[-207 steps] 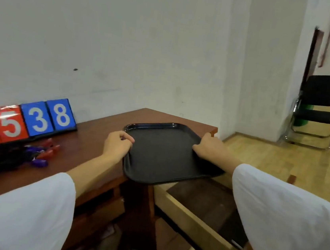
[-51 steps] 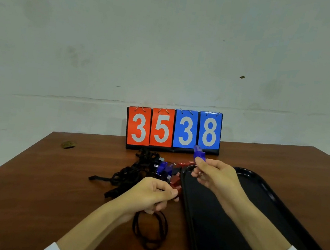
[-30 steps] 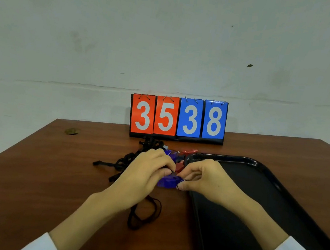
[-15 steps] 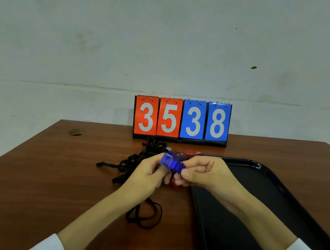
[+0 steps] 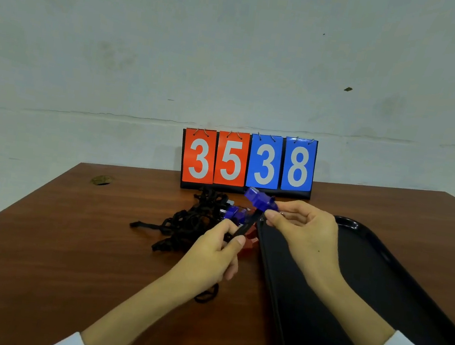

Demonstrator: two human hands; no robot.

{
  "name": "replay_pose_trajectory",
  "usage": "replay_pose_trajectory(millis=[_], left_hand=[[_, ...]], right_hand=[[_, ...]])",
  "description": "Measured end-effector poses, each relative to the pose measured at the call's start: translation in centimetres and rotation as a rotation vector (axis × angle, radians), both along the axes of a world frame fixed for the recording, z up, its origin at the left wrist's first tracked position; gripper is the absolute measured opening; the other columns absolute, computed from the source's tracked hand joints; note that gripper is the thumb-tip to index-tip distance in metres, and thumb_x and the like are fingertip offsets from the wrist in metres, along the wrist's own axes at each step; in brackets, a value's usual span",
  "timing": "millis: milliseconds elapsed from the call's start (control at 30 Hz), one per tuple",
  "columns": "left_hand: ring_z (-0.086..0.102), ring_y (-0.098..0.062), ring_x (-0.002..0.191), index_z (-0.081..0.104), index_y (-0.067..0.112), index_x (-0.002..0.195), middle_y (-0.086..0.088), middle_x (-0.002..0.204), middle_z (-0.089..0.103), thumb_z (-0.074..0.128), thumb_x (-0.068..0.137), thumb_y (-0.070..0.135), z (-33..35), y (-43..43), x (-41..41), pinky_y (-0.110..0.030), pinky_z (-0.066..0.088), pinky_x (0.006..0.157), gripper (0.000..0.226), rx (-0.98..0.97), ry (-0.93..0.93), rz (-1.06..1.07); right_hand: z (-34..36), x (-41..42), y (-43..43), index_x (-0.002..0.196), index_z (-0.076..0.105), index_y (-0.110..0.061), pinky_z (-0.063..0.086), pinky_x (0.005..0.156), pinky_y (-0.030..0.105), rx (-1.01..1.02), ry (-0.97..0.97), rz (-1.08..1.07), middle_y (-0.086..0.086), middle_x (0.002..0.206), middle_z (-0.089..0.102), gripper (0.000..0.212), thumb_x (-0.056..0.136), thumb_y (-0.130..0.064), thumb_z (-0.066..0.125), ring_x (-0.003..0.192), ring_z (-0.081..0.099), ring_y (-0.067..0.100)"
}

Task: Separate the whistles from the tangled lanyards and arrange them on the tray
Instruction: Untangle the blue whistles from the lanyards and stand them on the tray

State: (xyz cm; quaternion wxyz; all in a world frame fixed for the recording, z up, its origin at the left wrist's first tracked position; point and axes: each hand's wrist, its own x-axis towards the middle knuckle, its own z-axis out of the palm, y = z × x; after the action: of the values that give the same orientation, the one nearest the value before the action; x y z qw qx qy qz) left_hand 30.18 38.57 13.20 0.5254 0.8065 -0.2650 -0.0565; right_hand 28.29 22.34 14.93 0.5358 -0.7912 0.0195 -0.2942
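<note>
1. The blue whistle is held in the air above the table, just off the far left corner of the tray. The right hand pinches its near end between thumb and fingertips.
2. A black lanyard strap runs taut from under the whistle down to the left hand, which pinches it between thumb and forefinger with the other fingers curled under. A slack loop lies on the table below that hand.
3. The step in hand, as I judge it, is freeing this whistle from its strap. The ring or clip at the joint is too small to make out, so it is best found by touch. Hold the whistle steady, bring the left hand up to give the strap some slack, and work the joint open rather than tug at it — a hard pull could drag the whole heap along.
4. That heap of tangled lanyards lies on the table just left of the tray. A second blue whistle sits at its right side, and a red whistle lies just beside the tray's rim.
5. No whistle shows on the visible part of the tray, so the sorting looks barely begun.
6. Farther out, a flip scoreboard reading 35 and 38 stands at the table's far edge — white sleeves show at both wrists.
</note>
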Motion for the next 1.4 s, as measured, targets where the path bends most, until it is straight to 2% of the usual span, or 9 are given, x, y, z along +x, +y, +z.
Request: replay_pose_trajectory(millis=[100, 267, 367, 533, 800, 1000, 1133, 1267, 1400], left_hand=[[0.039, -0.004, 0.039, 0.043, 0.023, 0.091, 0.003, 0.049, 0.05, 0.039, 0.099, 0.029, -0.8, 0.3, 0.2, -0.018, 0.036, 0.05, 0.011, 0.11, -0.151, 0.052], [0.053, -0.003, 0.057, 0.062, 0.022, 0.095, 0.013, 0.069, 0.06, 0.046, 0.094, 0.033, -0.3, 1.1, 0.2, -0.012, 0.038, 0.049, 0.02, 0.309, -0.924, 0.205], [0.062, -0.009, 0.059, 0.068, 0.016, 0.09, 0.004, 0.075, 0.066, 0.046, 0.091, 0.03, 0.2, 1.6, 1.1, -0.023, 0.049, 0.046, 0.027, 0.304, -1.137, 0.204], [0.061, -0.005, 0.067, 0.063, 0.02, 0.092, 0.01, 0.08, 0.065, 0.037, 0.092, 0.041, 0.6, 2.3, 1.3, -0.017, 0.044, 0.056, 0.033, 0.294, -0.891, 0.205], [0.056, 0.001, 0.073, 0.056, 0.03, 0.085, 0.015, 0.075, 0.06, 0.047, 0.09, 0.043, 0.4, 3.3, 2.7, -0.013, 0.039, 0.061, 0.016, 0.235, -0.64, 0.276], [0.054, -0.008, 0.065, 0.054, 0.025, 0.071, 0.004, 0.067, 0.059, 0.039, 0.09, 0.046, 0.1, 3.2, 3.1, -0.024, 0.04, 0.061, 0.033, 0.217, -0.512, 0.265], [0.043, -0.005, 0.048, 0.052, 0.023, 0.06, 0.011, 0.048, 0.048, 0.042, 0.094, 0.036, -0.6, 2.5, 2.8, -0.023, 0.033, 0.052, 0.038, 0.07, -0.342, 0.211], [0.04, -0.006, 0.045, 0.058, 0.016, 0.085, 0.007, 0.047, 0.046, 0.035, 0.093, 0.042, -1.0, 1.3, 1.9, -0.018, 0.035, 0.049, 0.036, -0.146, -0.185, 0.081], [0.042, -0.001, 0.044, 0.049, 0.02, 0.101, 0.005, 0.053, 0.048, 0.04, 0.097, 0.03, -1.5, 0.7, 1.2, -0.012, 0.034, 0.048, 0.014, -0.118, -0.19, 0.006]], right_hand=[[-0.4, 0.2, -0.5, 0.098, 0.069, -0.022, 0.048, 0.066, 0.007, -0.129, -0.061, -0.151, -0.018, 0.081, 0.064, 0.022, 0.076, -0.022, 0.073, 0.075, 0.062, -0.008], [-1.2, 0.4, -0.6, 0.102, 0.07, -0.016, 0.04, 0.072, 0.005, -0.473, -0.066, -0.186, -0.003, 0.091, 0.072, 0.026, 0.077, -0.022, 0.072, 0.078, 0.06, -0.002], [-1.1, 0.3, -0.4, 0.102, 0.071, -0.015, 0.044, 0.076, 0.012, -0.603, -0.056, -0.103, 0.001, 0.093, 0.073, 0.026, 0.076, -0.021, 0.073, 0.083, 0.065, 0.007], [-0.6, 0.0, 0.0, 0.102, 0.07, -0.022, 0.047, 0.078, 0.011, -0.64, 0.112, 0.169, -0.005, 0.097, 0.07, 0.026, 0.077, -0.023, 0.072, 0.083, 0.061, 0.001], [0.0, -0.4, 0.8, 0.083, 0.069, -0.031, 0.053, 0.074, 0.016, -0.335, 0.231, 0.377, -0.008, 0.085, 0.07, 0.019, 0.072, -0.017, 0.076, 0.079, 0.064, -0.001], [0.6, -0.8, 1.0, 0.085, 0.071, -0.018, 0.055, 0.073, 0.02, -0.06, 0.24, 0.51, 0.003, 0.078, 0.074, 0.018, 0.072, -0.004, 0.072, 0.076, 0.071, 0.014], [1.0, -0.9, 0.8, 0.086, 0.069, -0.008, 0.054, 0.064, 0.018, 0.135, 0.184, 0.527, 0.008, 0.076, 0.074, 0.016, 0.073, 0.002, 0.068, 0.071, 0.072, 0.018], [1.0, -0.9, 0.7, 0.088, 0.069, -0.008, 0.055, 0.064, 0.019, 0.2, 0.129, 0.475, 0.006, 0.076, 0.074, 0.016, 0.075, 0.001, 0.067, 0.072, 0.071, 0.017], [0.9, -0.7, 0.4, 0.089, 0.069, -0.01, 0.055, 0.064, 0.018, 0.261, 0.074, 0.345, 0.006, 0.078, 0.074, 0.016, 0.076, -0.003, 0.068, 0.074, 0.071, 0.016]])
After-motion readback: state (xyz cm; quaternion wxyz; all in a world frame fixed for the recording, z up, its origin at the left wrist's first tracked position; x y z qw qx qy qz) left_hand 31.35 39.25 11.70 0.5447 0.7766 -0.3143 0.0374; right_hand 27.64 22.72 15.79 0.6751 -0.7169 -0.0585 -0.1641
